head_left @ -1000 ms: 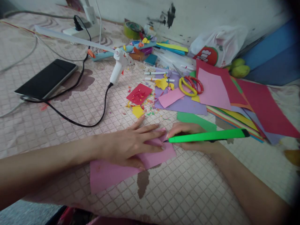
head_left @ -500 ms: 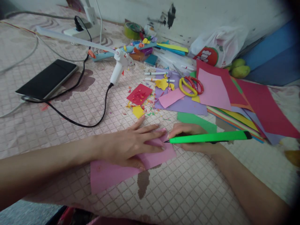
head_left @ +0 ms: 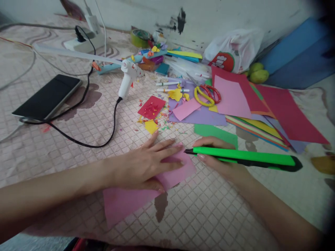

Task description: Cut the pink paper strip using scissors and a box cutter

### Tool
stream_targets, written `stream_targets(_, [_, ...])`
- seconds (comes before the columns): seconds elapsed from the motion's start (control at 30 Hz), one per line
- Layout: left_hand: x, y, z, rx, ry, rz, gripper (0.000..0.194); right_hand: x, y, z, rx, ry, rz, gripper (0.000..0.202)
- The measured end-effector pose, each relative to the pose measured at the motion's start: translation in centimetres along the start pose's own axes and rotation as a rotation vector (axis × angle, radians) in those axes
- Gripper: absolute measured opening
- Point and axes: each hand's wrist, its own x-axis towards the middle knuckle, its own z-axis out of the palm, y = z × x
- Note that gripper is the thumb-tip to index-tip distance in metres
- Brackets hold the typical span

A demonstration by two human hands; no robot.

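Observation:
A pink sheet of paper [head_left: 131,202] lies on the patterned tablecloth. My left hand [head_left: 142,167] rests flat on it with the fingers spread, covering much of its middle. In my right hand [head_left: 217,153] is a green and black utility knife [head_left: 243,157], held almost level. Its dark tip is close to the upper right edge of the pink sheet, by my left fingertips; whether it touches the paper I cannot tell. Just beyond my right hand lies a green piece of paper [head_left: 211,131], partly hidden by the fingers.
A white glue gun [head_left: 127,78] stands beyond my left hand, its black cord looping past a black tablet-like device [head_left: 48,97]. Scissors [head_left: 205,97] lie on coloured papers [head_left: 232,99]. Paper scraps surround a red square [head_left: 151,107]. A plastic bag [head_left: 232,48] sits by the wall.
The knife has tilted and its back end has swung nearer, with the tip raised slightly. My left hand stays on the pink sheet. The whole view has shifted a little.

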Motion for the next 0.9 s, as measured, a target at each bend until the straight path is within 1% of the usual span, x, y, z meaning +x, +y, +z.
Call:
stream_targets(0.17, [-0.1,0.0,0.0,0.006,0.009,0.029,0.063,-1.5,-0.7,0.8,-0.035,0.095,0.079,0.016])
stream_targets(0.23, [-0.1,-0.2,0.0,0.009,0.009,0.037,0.063,-2.0,-0.9,1.1,-0.056,0.111,0.084,0.018])
stream_targets(0.3, [-0.1,-0.2,0.1,0.010,0.004,0.043,0.064,-2.3,-0.9,1.5,-0.068,0.108,0.057,0.019])
stream_targets(0.47, [-0.1,-0.3,0.1,0.030,0.000,0.040,0.067,-1.9,-0.3,1.7,-0.049,0.050,-0.053,0.024])
stream_targets(0.6, [-0.1,-0.4,0.4,0.044,0.010,0.047,0.068,-0.8,-0.2,1.0,-0.018,-0.053,-0.074,0.024])
stream_targets(0.7, [-0.2,-0.4,0.6,0.034,0.038,0.059,0.068,-0.1,0.0,0.4,-0.033,-0.132,-0.107,0.022])
stream_targets(0.8, [-0.2,-0.5,0.6,0.015,0.054,0.061,0.068,0.2,0.6,0.1,-0.015,-0.157,-0.112,0.023])
stream_targets(0.9, [-0.1,-0.4,0.4,0.003,0.043,0.059,0.067,0.3,1.3,0.0,0.039,-0.179,-0.130,0.021])
